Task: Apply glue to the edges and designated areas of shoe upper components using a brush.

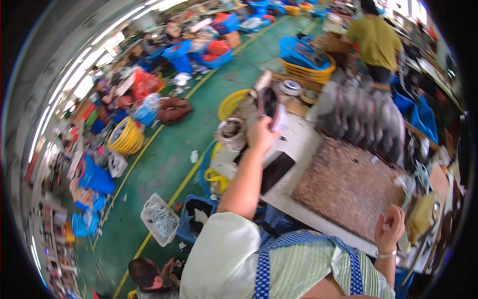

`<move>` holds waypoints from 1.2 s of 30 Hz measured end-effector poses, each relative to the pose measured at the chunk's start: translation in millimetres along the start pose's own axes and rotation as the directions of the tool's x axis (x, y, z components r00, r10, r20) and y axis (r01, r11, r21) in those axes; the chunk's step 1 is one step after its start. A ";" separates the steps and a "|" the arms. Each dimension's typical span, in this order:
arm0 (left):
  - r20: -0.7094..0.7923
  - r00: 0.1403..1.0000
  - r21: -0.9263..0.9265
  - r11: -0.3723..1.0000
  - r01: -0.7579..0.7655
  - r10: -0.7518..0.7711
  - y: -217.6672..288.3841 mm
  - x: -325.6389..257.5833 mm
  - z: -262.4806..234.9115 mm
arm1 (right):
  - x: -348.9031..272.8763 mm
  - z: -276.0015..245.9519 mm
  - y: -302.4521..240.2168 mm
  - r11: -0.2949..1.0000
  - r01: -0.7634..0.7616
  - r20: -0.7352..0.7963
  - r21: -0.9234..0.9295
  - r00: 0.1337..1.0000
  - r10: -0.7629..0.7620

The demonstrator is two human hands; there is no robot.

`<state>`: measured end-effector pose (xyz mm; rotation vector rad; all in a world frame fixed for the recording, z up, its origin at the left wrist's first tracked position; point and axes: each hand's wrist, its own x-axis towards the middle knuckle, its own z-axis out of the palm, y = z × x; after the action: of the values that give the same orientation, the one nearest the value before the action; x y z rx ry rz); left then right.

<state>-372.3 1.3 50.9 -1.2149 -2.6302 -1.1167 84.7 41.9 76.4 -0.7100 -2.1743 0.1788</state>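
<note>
A: Head view, tilted hard. Left hand [261, 133] raised well above the white worktable [298, 137], fingers closed round a dark flat piece [269, 102] with a pale tag hanging at its lower edge.

B: Held how?

A: Upright, gripped from below, tip pointing toward the far end of the room. Blurred, so no telling its material.

B: And the right hand [389, 230]?

A: Low at the near right, by the edge of the speckled brown mat [343, 187]. Fingers curled inward near a yellowish bundle [423, 217]; cannot tell whether anything is actually pinched between them. Thin bracelet at the wrist.

B: Around the left hand?

A: Just left of it, a roll of pale tape or cord [230, 133] on the table corner. Beyond, a yellow basket [230, 103]. Past the raised piece, a row of grey, glossy bagged items [363, 117] along the far side of the mat.

B: Elsewhere?

A: Green floor [169, 154] with yellow lines, crowded with blue crates and coloured heaps. White mesh tray of small parts [160, 219] beside a blue crate [198, 219] below the table. One person crouched at the lower edge [149, 276], another in an olive shirt [376, 42] standing far off by a blue-and-yellow basket [306, 60].
</note>
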 end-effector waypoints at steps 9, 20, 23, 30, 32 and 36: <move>0.347 0.237 -0.265 0.337 -0.904 0.907 129.7 -132.6 -62.4 | 92.2 26.0 -100.4 0.820 0.567 0.410 -0.077 0.768 -0.493; 0.163 0.867 -0.980 0.177 0.088 0.470 146.4 -157.0 0.9 | 32.4 52.5 -43.4 0.483 -0.324 0.242 0.813 0.944 0.226; 0.187 0.928 -0.968 0.222 0.118 0.323 133.1 -158.3 57.1 | 23.4 74.5 -19.2 0.705 -0.502 0.382 0.500 0.859 0.341; 0.157 0.988 -0.492 0.868 0.068 0.012 128.8 -180.3 96.0 | 12.3 102.0 20.5 0.987 -0.161 0.386 0.000 0.911 0.149; -0.068 0.998 -0.476 0.879 -0.035 0.003 124.2 -181.8 95.9 | 18.1 104.7 17.2 0.894 -0.444 0.499 0.049 0.787 0.363; 0.060 0.996 -0.597 0.797 0.089 -0.066 111.3 -182.9 100.4 | 17.0 112.7 21.8 0.764 -0.547 0.571 0.343 0.767 0.292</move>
<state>-145.2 -6.4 -14.3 -1.2013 -2.4318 -2.0743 1.0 81.6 6.6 -0.9267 -2.2273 1.2497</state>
